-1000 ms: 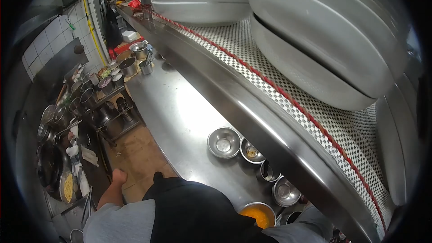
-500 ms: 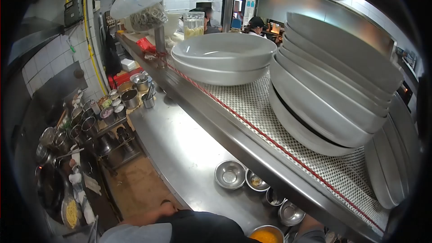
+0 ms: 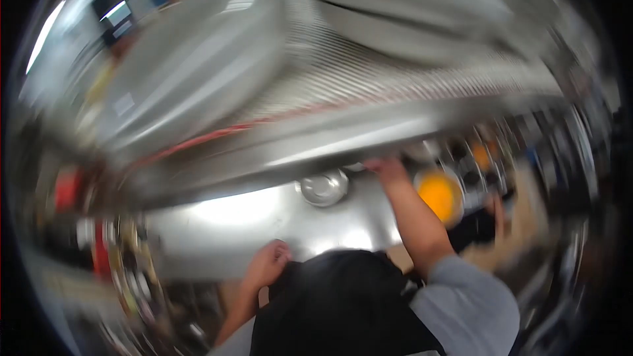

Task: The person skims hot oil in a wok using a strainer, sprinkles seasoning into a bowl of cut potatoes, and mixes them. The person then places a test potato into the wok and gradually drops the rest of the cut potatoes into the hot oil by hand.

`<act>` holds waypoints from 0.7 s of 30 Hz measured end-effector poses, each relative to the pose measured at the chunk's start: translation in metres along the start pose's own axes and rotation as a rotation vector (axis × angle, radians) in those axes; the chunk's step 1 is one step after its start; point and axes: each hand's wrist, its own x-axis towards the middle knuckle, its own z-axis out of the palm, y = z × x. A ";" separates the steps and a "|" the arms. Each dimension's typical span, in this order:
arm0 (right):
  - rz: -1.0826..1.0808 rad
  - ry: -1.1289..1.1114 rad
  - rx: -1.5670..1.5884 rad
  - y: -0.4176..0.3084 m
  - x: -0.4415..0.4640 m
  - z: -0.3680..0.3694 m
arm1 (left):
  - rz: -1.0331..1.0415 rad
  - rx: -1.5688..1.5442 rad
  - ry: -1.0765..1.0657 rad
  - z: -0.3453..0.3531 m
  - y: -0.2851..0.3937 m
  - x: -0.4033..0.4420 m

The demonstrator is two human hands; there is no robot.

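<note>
Right hand has newly entered the head view at the grey metal shelf's edge, left hand well apart.
Blur hides whether either grips anything; nearby, the shiny round steel bowl on the silver desk looks light, stiff, slick, best held by its rim. Shelf crowds above; bright-orange mixture lies rightward.

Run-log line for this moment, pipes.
left hand: by counter, grip unclear | right hand: by shelf, between metal bowl and orange-filled bowl, grip unclear | view: blurred
</note>
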 end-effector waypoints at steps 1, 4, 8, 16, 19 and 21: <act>0.058 0.196 -0.036 0.014 0.000 0.012 | -0.006 -0.136 0.103 -0.020 -0.004 0.014; 0.620 0.446 1.127 -0.006 -0.072 0.042 | 0.193 0.010 -0.051 -0.070 -0.035 0.054; 0.323 0.706 1.307 -0.061 -0.236 0.064 | 0.403 0.159 -0.424 -0.105 -0.037 0.100; -0.237 1.435 0.754 -0.262 -0.592 0.172 | 0.639 0.334 -0.955 0.008 0.022 0.116; -0.423 1.860 0.442 -0.341 -0.712 0.248 | 0.681 0.310 -1.108 0.059 0.043 0.051; -0.382 2.248 0.189 -0.374 -0.781 0.290 | 0.621 0.209 -1.250 0.089 0.039 0.022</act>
